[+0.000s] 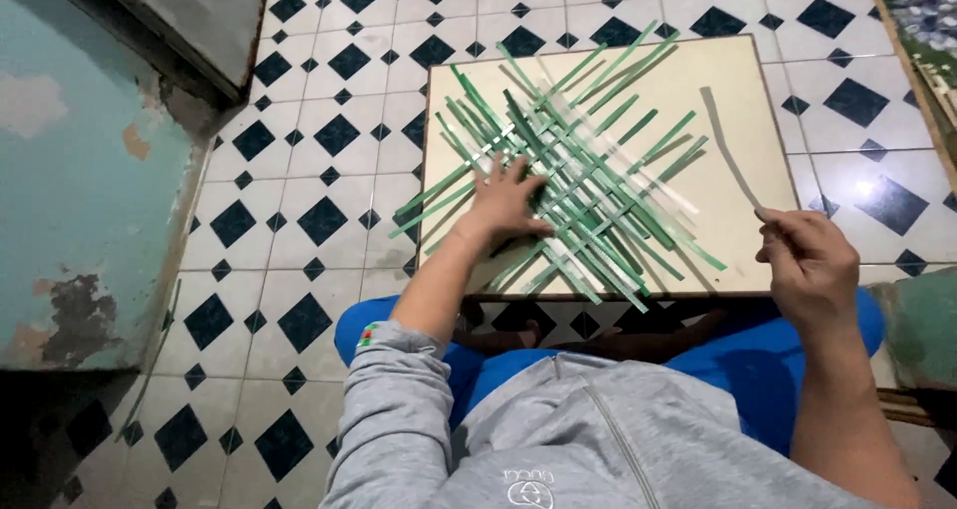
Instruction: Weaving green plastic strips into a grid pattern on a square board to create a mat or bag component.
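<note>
pressing flat on a half-woven mat of green and pale strips (578,170), the left hand (503,202) lies w/ fingers spread, palm down on the mat's near-left part, pinning it, not gripping anything. the mat sits on a cream square board (743,260), centre-left, strips crossing diagonally. the right hand (809,262) is off the board's near-right corner, thumb and fingertips pinched shut on the lower end of a single grey-green strip (726,145), which curves up over the bare right part of the board, apart from the mat.

progress, as i judge it: middle is interlaced, but the weave is loose & open; long unwoven ends stick out on every side, some past the board's left edge. so a fair bit done, edges not finished.

room: bare board on the right side & far-right corner. board rests across the person's lap, blue cushion (738,359) below. black-and-white tiled floor (319,170) around; peeling teal wall (80,170) close on the left.
</note>
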